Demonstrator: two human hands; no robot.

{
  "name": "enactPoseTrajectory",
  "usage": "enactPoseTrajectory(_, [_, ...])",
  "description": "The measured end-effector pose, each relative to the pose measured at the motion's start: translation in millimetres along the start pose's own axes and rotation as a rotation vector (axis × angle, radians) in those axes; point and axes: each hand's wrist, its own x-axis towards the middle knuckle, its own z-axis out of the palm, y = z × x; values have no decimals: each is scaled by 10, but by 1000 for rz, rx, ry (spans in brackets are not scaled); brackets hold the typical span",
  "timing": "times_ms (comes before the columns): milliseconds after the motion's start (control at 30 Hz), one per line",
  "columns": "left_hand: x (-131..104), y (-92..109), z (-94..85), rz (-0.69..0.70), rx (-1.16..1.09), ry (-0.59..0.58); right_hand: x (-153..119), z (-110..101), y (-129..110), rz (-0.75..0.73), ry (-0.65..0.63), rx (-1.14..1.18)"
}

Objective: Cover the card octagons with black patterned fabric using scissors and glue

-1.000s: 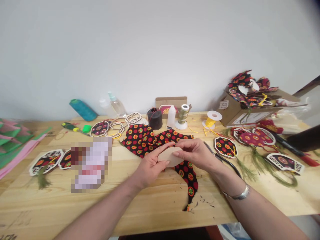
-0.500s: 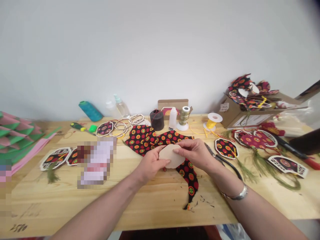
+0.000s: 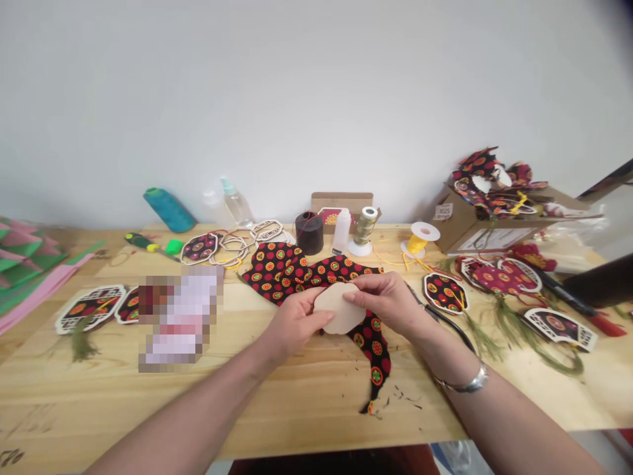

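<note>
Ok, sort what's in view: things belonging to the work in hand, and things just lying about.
In hand, or right by it:
- pale scalloped piece, held by left hand and right hand
- patterned black cloth below it

Apparently just lying about:
- teal thread cone
- green-handled tool
- pump bottle
- large cardboard box

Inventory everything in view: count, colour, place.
card: 1, cream, centre, held
patterned cloth: count unclear, black, around card
scraps: several, dark, front centre
scissors: 1, black, right of centre
cone: 1, teal, back left
spools: 3, black, gold, yellow, back
bottles: 3, clear and white, back
tool: 1, green, left
lump: 1, green, left
ornaments: several, multicoloured, left and right
carton: 1, brown, back right
small box: 1, brown, back centre
folded paper: count unclear, pink-green, far left
cylinder: 1, black, right edge
table: 1, pale wood, below
wall: 1, grey, behind
bracelet: 1, silver, right wrist
left hand: 1, bare, on card
right hand: 1, bare, on card
</note>
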Motion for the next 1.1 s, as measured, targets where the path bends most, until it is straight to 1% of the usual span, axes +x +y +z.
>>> enactPoseTrajectory(133, [-1,18,-11,-17,-3,-14,-6,-18,-15,-3,-17,-40])
enactPoseTrajectory(233, [-8,51,-4,-29,10,3,-7,-31,-6,-28,-38,-83])
enactPoseTrajectory(333, [-17,81,8,-36,54,20,-6,-36,3,-66,-71,-133])
enactPoseTrajectory(500, [-24,78,16,-93,122,20,-14,-33,-6,-138,-121,-219])
enactPoseTrajectory(767, [-25,70,41,-146,74,-10,-33,-28,-49,-146,-131,-336])
enactPoseTrajectory(900, [-19,80,39,-168,94,-15,-30,-32,-62,-162,-140,-369])
enactPoseTrajectory(1100, [-6,41,-5,-181,134,-84,-37,-2,-43,-176,-132,-401])
